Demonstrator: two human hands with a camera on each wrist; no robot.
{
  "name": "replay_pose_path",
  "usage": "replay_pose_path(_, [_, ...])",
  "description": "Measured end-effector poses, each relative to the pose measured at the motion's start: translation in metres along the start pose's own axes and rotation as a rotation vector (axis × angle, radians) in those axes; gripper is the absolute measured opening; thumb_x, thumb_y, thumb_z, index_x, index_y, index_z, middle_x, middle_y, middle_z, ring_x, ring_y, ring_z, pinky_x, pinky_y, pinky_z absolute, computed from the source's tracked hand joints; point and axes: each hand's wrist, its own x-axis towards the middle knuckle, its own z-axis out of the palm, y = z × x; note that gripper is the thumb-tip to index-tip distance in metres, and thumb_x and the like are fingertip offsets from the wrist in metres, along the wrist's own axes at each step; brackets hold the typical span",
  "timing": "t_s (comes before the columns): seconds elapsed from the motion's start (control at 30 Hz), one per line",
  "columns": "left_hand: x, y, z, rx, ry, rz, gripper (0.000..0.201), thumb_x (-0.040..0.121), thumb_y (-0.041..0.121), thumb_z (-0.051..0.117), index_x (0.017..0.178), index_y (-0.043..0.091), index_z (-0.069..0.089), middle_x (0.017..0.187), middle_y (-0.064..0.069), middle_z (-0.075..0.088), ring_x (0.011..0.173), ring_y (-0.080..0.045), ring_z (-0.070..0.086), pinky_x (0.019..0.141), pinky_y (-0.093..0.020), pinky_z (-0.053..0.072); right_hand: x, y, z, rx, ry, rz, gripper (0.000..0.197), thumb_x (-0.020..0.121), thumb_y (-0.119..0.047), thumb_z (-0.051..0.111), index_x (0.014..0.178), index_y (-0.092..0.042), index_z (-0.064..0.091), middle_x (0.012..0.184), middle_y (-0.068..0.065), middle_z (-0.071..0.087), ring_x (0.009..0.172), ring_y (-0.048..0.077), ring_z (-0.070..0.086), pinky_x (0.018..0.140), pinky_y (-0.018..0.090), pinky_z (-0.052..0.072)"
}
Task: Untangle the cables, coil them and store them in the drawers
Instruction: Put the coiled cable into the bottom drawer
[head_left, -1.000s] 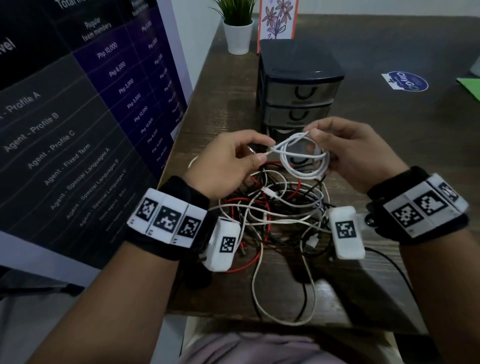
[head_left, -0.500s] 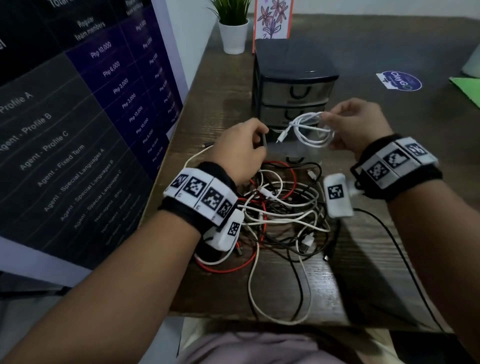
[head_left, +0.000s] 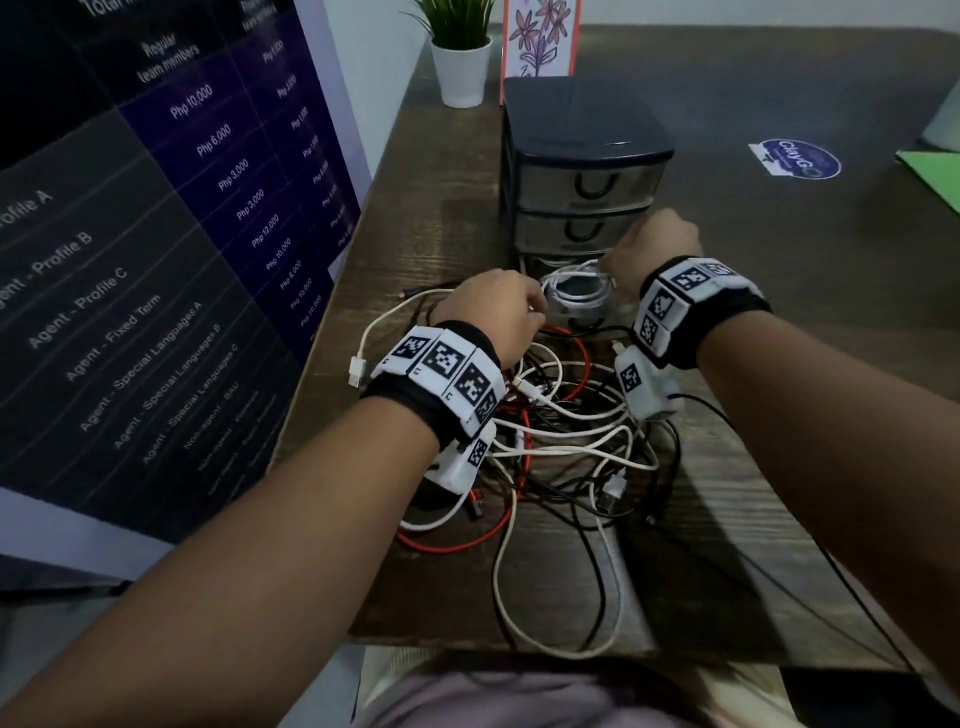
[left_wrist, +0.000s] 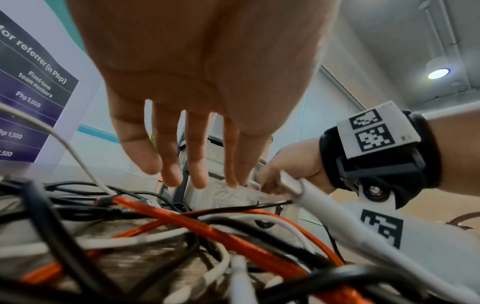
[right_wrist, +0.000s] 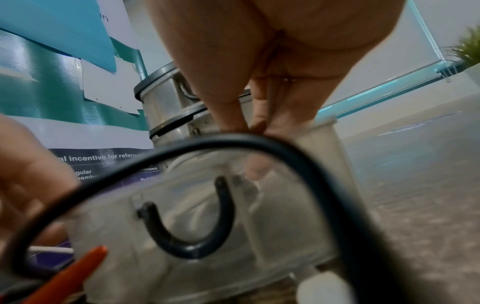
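A small green plant in a white pot (head_left: 464, 73) is seen at the far edge of the dark wooden table (head_left: 779, 312), with an orange-framed card of drawn flowers (head_left: 540, 39) stood upright just beside it. A round blue sticker (head_left: 797, 158) is stuck flat on the table further right, and a green sheet (head_left: 935, 174) is cut off by the right edge. A large dark poster printed with rows of peso amounts (head_left: 156, 218) is stood along the table's left side.
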Motion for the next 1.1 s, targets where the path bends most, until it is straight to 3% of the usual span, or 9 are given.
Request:
replay_pose_path(0.17, [-0.003,0.0,0.0,0.01,-0.017,-0.02,0.024,0.096,0.029,0.056,0.117,0.035,0.067,0.114,0.004,0.067,0.107,-0.018,0.061,0.094,-0.04,0.051,-0.003,0.0,0.003,0.132,-0.034,0.025,0.022,0.081,-0.025,0.068,0.082,-0.004,0.07,0.087,0.014,0.073,0.077,0.03,0.072,0.077,0.042,0.061])
replay_pose_path(0.27, [-0.003,-0.001,0.0,0.014,-0.033,-0.036,0.027,0.096,0.028,0.056,0.119,0.038,0.065,0.113,0.005,0.067,0.107,-0.019,0.061,0.092,-0.041,0.052,-0.006,0.008,0.005,0.126,-0.072,-0.042,0.021,0.085,-0.023,0.064,0.09,-0.005,0.074,0.093,0.016,0.073,0.091,0.031,0.07,0.087,0.036,0.057])
replay_pose_path(0.37, [-0.004,-0.001,0.0,0.005,-0.046,-0.048,0.027,0.095,0.028,0.056,0.118,0.04,0.065,0.112,0.005,0.068,0.105,-0.02,0.062,0.091,-0.042,0.053,-0.012,0.012,0.003,0.023,-0.042,-0.12,0.02,0.088,-0.024,0.061,0.101,-0.018,0.076,0.107,0.014,0.071,0.101,0.031,0.064,0.084,0.026,0.047])
replay_pose_path(0.53, [-0.004,-0.001,0.0,0.009,-0.056,-0.054,0.033,0.094,0.024,0.056,0.12,0.041,0.064,0.114,0.004,0.068,0.106,-0.022,0.062,0.091,-0.044,0.053,-0.016,0.012,-0.001,-0.018,0.025,-0.298,0.023,0.087,-0.019,0.067,0.107,-0.027,0.072,0.112,0.0,0.071,0.103,0.021,0.065,0.093,0.032,0.053])
replay_pose_path(0.67, [-0.003,-0.002,0.001,0.019,-0.067,-0.051,0.036,0.093,0.021,0.055,0.12,0.042,0.063,0.116,0.003,0.068,0.107,-0.023,0.062,0.092,-0.044,0.052,-0.016,0.005,0.0,-0.182,-0.109,-0.408,0.029,0.084,-0.021,0.076,0.112,-0.024,0.071,0.114,0.001,0.068,0.102,0.017,0.061,0.09,0.029,0.05])
replay_pose_path(0.77, [-0.002,-0.002,0.001,0.024,-0.064,-0.049,0.038,0.092,0.019,0.056,0.121,0.042,0.063,0.116,0.003,0.067,0.107,-0.023,0.062,0.092,-0.045,0.052,-0.012,-0.001,0.003,-0.308,-0.206,-0.346,0.025,0.079,-0.025,0.08,0.103,-0.027,0.074,0.11,0.004,0.069,0.102,0.023,0.062,0.088,0.029,0.052])
replay_pose_path(0.9, [0.0,-0.003,0.004,0.023,-0.067,-0.051,0.04,0.09,0.016,0.057,0.12,0.041,0.063,0.113,0.004,0.067,0.106,-0.022,0.062,0.091,-0.045,0.053,-0.01,-0.008,0.01,-0.355,-0.209,-0.304,0.005,0.08,-0.022,0.076,0.083,-0.027,0.075,0.098,0.004,0.071,0.088,0.023,0.063,0.076,0.029,0.053])
replay_pose_path(1.1, [0.002,-0.005,0.005,0.022,-0.063,-0.043,0.043,0.088,0.012,0.057,0.119,0.041,0.063,0.115,0.003,0.067,0.108,-0.024,0.061,0.091,-0.045,0.053,-0.002,-0.009,0.019,-0.299,-0.189,-0.166,0.021,0.077,-0.026,0.076,0.096,-0.017,0.076,0.103,0.009,0.071,0.093,0.028,0.067,0.083,0.037,0.059])
